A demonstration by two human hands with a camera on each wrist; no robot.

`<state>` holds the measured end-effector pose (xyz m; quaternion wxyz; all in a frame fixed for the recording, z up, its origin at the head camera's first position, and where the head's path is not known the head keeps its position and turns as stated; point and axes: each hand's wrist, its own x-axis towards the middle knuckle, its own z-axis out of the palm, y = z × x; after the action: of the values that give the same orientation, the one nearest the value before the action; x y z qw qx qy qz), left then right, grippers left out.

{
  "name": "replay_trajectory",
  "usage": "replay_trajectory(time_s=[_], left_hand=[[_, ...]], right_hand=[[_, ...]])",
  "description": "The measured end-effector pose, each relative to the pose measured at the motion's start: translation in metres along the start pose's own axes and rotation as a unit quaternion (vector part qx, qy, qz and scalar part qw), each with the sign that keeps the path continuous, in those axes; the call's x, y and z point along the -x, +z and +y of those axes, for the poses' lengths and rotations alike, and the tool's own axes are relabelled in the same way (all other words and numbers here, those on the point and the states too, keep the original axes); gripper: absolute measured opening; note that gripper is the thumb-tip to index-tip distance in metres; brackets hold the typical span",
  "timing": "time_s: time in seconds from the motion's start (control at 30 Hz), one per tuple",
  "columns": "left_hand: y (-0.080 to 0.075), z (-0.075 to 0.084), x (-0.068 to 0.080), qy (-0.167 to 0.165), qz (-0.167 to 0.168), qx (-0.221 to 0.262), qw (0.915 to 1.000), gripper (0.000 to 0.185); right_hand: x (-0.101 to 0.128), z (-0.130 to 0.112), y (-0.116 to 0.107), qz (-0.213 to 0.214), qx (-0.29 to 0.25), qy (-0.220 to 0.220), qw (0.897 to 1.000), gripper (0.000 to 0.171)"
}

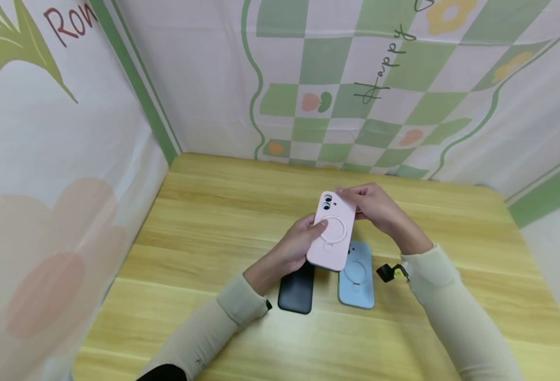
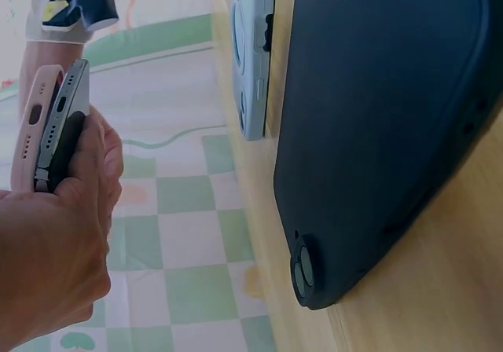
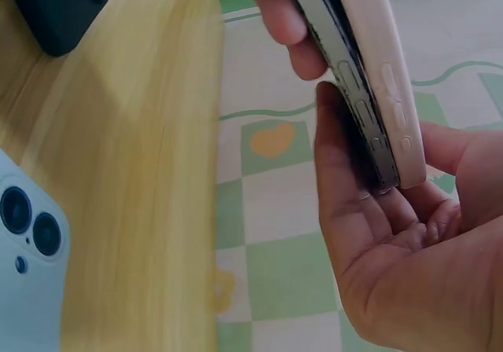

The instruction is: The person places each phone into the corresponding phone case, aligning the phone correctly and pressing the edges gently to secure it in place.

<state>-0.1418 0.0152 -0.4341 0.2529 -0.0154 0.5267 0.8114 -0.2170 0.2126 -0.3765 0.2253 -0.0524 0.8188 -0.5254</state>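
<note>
A pink phone case [image 1: 333, 248] with a white ring on its back is held up above the table in both hands. In the right wrist view a phone [image 3: 357, 100] lies against the case's inner side, with a narrow gap along the edge. My left hand [image 1: 295, 244] grips case and phone from the side, thumb on the case's back. My right hand [image 1: 376, 209] pinches the top corner near the camera holes; its fingers curl around that end in the right wrist view. Below lie a light blue phone case [image 1: 357, 291] and a black phone case [image 1: 296, 291].
Everything lies on a wood-grain table [image 1: 189, 211]. A printed cloth [image 1: 327, 63] with green checks hangs behind its far edge, and another printed cloth [image 1: 65, 174] hangs on the left. A small black camera [image 1: 386, 272] is on the right wrist.
</note>
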Motion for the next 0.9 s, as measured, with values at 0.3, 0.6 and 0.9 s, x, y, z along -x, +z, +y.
replay_trajectory(time_s=[0.3,0.6,0.9], left_hand=[[-0.0017,0.0015,0.0030,-0.003,-0.019,-0.002,0.9998,0.043],[-0.0036,-0.0009,0.0020,0.002,-0.031,0.000,0.9995,0.042],[-0.0034,-0.0016,0.0037,0.003,-0.027,-0.001,0.9996,0.042]], right_hand=[[-0.0012,0.0025,0.0008,-0.007,-0.048,-0.005,0.999,0.041],[0.0007,0.0052,0.0021,0.000,-0.071,-0.016,0.997,0.031],[0.0035,0.0074,0.0003,0.006,-0.083,-0.008,0.996,0.023]])
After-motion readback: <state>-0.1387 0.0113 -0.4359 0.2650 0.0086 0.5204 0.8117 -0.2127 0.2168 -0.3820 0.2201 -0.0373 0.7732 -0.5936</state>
